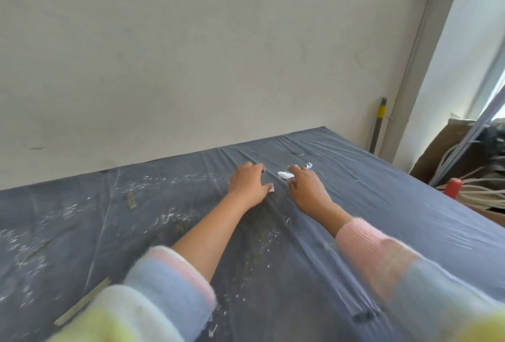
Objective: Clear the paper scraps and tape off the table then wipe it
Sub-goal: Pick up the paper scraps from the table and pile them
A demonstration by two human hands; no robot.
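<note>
Under the bent fingers [296, 170] of the right hand [306, 191] lies a scrap [285, 175], and a small scrap [271, 188] touches the thumb of the curled left hand [247, 181]; whether either grips I cannot tell, so pinch each firmly and lift straight off the table [382, 205].
</note>
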